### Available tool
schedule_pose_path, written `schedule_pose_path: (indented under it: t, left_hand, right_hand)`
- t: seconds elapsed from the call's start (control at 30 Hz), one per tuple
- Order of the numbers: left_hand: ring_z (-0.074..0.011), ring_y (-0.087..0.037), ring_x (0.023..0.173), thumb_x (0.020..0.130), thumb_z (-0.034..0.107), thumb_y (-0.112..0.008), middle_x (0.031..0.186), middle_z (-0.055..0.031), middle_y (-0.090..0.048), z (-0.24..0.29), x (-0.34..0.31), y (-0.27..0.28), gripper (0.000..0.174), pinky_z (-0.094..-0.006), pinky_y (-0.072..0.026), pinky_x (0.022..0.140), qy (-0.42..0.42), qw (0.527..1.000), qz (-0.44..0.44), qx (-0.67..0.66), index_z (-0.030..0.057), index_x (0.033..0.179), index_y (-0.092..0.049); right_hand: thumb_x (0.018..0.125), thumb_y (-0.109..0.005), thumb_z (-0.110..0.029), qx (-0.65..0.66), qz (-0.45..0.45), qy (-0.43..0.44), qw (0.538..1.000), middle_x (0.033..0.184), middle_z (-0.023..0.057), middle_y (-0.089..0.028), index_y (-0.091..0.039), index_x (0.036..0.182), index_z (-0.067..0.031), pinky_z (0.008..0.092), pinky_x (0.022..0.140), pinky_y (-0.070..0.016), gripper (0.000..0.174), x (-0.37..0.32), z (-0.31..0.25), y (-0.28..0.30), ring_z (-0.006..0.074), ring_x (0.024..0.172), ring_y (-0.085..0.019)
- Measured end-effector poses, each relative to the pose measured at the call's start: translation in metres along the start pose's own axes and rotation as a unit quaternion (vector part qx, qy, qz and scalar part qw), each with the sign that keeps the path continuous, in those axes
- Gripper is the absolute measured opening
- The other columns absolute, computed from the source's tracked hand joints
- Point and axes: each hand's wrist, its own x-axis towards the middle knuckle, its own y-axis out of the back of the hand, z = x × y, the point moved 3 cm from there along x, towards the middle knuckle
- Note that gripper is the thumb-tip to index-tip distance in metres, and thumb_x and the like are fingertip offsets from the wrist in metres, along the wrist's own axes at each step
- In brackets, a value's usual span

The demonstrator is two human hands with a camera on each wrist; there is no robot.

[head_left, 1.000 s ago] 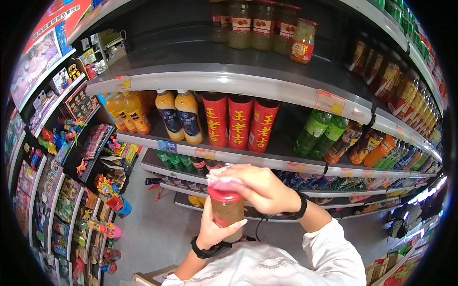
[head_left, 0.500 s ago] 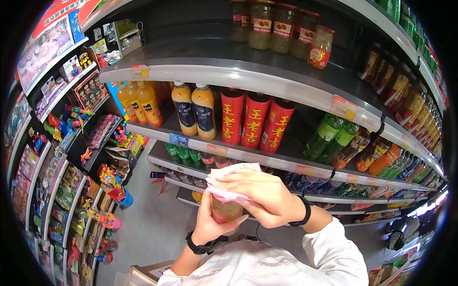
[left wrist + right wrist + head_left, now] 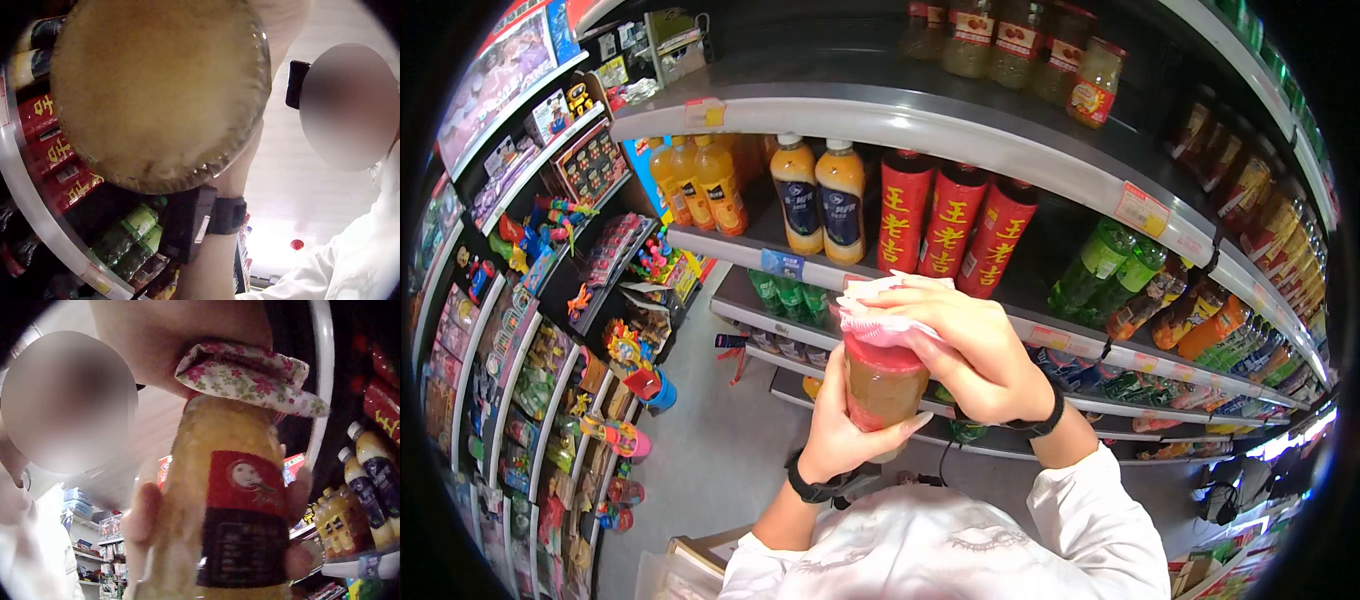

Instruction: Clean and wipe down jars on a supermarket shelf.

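A glass jar [image 3: 887,392] with amber contents and a red lid [image 3: 885,357] is held upright before the chest. My left hand [image 3: 836,435] grips its side, thumb across the front. Over the lid, my right hand [image 3: 972,345] holds a pink-and-white cloth [image 3: 882,324], fingers lying across the top and thumb at the near side. Seen by the right wrist camera, the folded cloth [image 3: 250,381] has a flower print, and the jar's label [image 3: 244,487] is red and dark. The jar's round base [image 3: 162,94] fills much of the left wrist view.
Similar jars [image 3: 1015,45] stand on the upper shelf. Below are orange drink bottles [image 3: 840,205], red cylinders [image 3: 950,220] with yellow characters, and green bottles [image 3: 1095,262]. The shelf edge [image 3: 880,130] runs just beyond the hands. Toy racks [image 3: 540,350] line the left side.
The right hand and cloth have shifted over the lid, whose red rim shows again after being covered half a second ago. Both hands and jar sit higher in the head view, overlapping the red cylinders.
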Motion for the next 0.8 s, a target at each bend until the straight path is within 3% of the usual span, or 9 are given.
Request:
schedule_pose_path:
  t: [0.13, 0.3, 0.4, 0.53, 0.8]
  left_hand:
    - [-0.0187, -0.043, 0.122, 0.063, 0.003, -0.081, 0.133, -0.0104, -0.043, 0.001, -0.006, 0.013, 0.093, -0.0337, -0.0357, 0.101, -0.024, 0.997, 0.007, 0.069, 0.0026, 0.139, -0.026]
    - [-0.0193, -0.042, 0.124, 0.065, 0.006, -0.081, 0.134, -0.0116, -0.042, 0.003, -0.014, 0.027, 0.094, -0.0347, -0.0329, 0.104, -0.007, 0.999, 0.028, 0.032, 0.0010, 0.139, -0.025]
    - [-0.0200, -0.042, 0.124, 0.066, 0.008, -0.081, 0.134, -0.0125, -0.041, 0.010, -0.021, 0.038, 0.093, -0.0349, -0.0333, 0.104, -0.041, 0.996, 0.042, 0.070, 0.0001, 0.139, -0.024]
    - [-0.0205, -0.043, 0.123, 0.066, 0.009, -0.081, 0.133, -0.0131, -0.042, 0.011, -0.029, 0.055, 0.092, -0.0351, -0.0341, 0.103, -0.033, 0.996, 0.057, 0.060, -0.0006, 0.139, -0.025]
    - [-0.0204, -0.051, 0.116, 0.063, 0.010, -0.084, 0.127, -0.0141, -0.049, 0.023, -0.040, 0.098, 0.093, -0.0337, -0.0392, 0.098, -0.052, 0.982, 0.100, 0.152, -0.0012, 0.137, -0.028]
  right_hand:
    - [0.082, -0.052, 0.000, 0.015, -0.031, -0.011, 0.999, 0.114, 0.0204, -0.061, -0.060, 0.110, 0.0017, 0.0441, 0.098, -0.0404, 0.030, 0.000, -0.018, -0.005, 0.0357, 0.109, -0.057]
    - [0.084, -0.049, 0.000, 0.033, -0.053, -0.039, 0.997, 0.114, 0.0205, -0.061, -0.060, 0.110, 0.0031, 0.0451, 0.099, -0.0398, 0.028, 0.001, -0.006, -0.011, 0.0373, 0.110, -0.057]
    - [0.088, -0.049, -0.003, 0.111, -0.009, -0.084, 0.990, 0.113, 0.0202, -0.061, -0.060, 0.108, 0.0035, 0.0446, 0.099, -0.0402, 0.024, 0.008, 0.007, -0.027, 0.0363, 0.109, -0.058]
    - [0.085, -0.051, -0.003, 0.028, -0.074, -0.005, 0.997, 0.116, 0.0202, -0.060, -0.060, 0.109, 0.0030, 0.0435, 0.098, -0.0409, 0.026, 0.032, 0.002, -0.049, 0.0351, 0.111, -0.057]
    - [0.080, -0.052, 0.001, 0.054, -0.092, 0.018, 0.994, 0.114, 0.0212, -0.060, -0.059, 0.108, 0.0046, 0.0442, 0.095, -0.0422, 0.029, 0.049, -0.013, -0.091, 0.0359, 0.109, -0.057]
